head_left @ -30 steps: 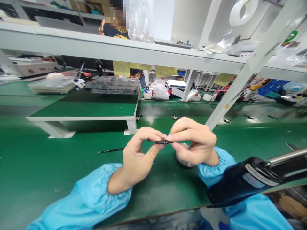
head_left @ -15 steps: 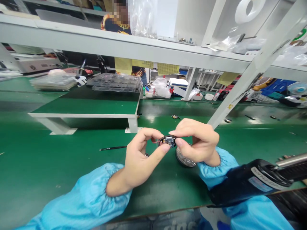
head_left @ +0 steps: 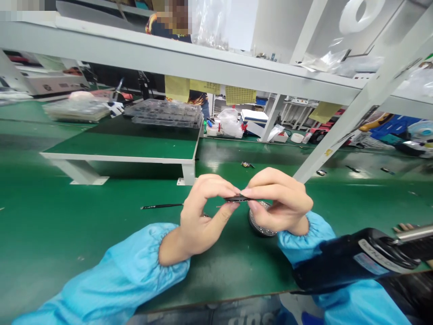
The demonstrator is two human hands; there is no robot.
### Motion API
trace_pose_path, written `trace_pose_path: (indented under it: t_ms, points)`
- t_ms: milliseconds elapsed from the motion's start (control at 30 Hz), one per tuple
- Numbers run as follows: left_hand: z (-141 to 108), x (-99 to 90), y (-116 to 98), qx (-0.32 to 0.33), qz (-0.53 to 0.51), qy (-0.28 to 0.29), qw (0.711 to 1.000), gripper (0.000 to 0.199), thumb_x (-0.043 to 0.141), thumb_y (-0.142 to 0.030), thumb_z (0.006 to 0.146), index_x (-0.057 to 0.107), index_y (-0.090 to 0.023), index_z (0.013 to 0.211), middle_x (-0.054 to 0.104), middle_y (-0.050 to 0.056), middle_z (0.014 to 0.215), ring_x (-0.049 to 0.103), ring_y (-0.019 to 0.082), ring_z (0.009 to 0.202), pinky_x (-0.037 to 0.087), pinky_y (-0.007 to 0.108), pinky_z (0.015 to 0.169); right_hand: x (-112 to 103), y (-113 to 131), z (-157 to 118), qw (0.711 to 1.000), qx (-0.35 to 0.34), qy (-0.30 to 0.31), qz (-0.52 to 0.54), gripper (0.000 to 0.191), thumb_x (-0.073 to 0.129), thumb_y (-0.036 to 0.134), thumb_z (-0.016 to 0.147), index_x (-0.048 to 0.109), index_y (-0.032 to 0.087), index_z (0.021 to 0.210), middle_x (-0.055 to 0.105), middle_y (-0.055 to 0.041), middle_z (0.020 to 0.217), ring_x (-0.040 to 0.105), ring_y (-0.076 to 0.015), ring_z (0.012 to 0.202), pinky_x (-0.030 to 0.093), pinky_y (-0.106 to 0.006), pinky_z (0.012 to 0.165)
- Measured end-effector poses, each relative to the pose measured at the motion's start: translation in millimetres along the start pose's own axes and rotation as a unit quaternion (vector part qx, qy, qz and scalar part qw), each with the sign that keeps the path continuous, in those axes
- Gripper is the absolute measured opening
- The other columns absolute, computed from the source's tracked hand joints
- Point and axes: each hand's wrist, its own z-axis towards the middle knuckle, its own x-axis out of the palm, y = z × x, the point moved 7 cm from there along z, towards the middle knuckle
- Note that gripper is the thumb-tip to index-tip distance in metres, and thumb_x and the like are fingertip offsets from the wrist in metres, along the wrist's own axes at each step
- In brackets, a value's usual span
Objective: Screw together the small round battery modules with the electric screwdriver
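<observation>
A small round black part is pinched between both hands and seen nearly edge-on, with a thin wire at its left side. My left hand grips its left edge between thumb and fingers. On its right edge, my right hand closes with thumb and fingertips. Below and partly behind my right hand sits a round black object with a studded, shiny top on the green bench. A thin black tool lies left of my left hand.
A low green-topped stand holds clear plastic trays. Small parts lie along the back strip. A slanted white post rises at right. A black cylindrical device is at lower right. A person is beyond the shelf.
The round part has been tilted from showing its inner face to nearly edge-on. Both hands remain on it, with my left fingers shifted slightly. The camera view has moved a little.
</observation>
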Motion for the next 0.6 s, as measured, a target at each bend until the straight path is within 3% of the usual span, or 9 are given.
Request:
trace_pose_path:
  t_ms: [233, 600]
  points:
    - [0.1, -0.5, -4.0, 0.032, 0.021, -0.001, 0.999, 0.022, 0.073, -0.012, 0.092, 0.064, -0.023, 0.110, 0.075, 0.005, 0.101, 0.066, 0.022, 0.097, 0.055, 0.044, 0.088, 0.6, 6.1, 4.9, 0.999, -0.025, 0.006, 0.029, 0.024, 0.067, 0.014, 0.080, 0.076, 0.022, 0.101, 0.072, -0.0044, 0.079, 0.067, -0.0162, 0.064, 0.058, -0.027, 0.056]
    - [-4.3, 1.1, 1.3, 0.015, 0.019, 0.001, 1.000, 0.024, 0.075, -0.011, 0.091, 0.065, -0.023, 0.110, 0.075, 0.004, 0.101, 0.066, 0.022, 0.097, 0.055, 0.043, 0.089, 1.0, 7.3, 6.6, 0.999, -0.019, 0.000, 0.030, 0.026, 0.067, 0.010, 0.076, 0.076, 0.021, 0.098, 0.072, -0.0042, 0.077, 0.065, -0.0158, 0.064, 0.056, -0.028, 0.056]
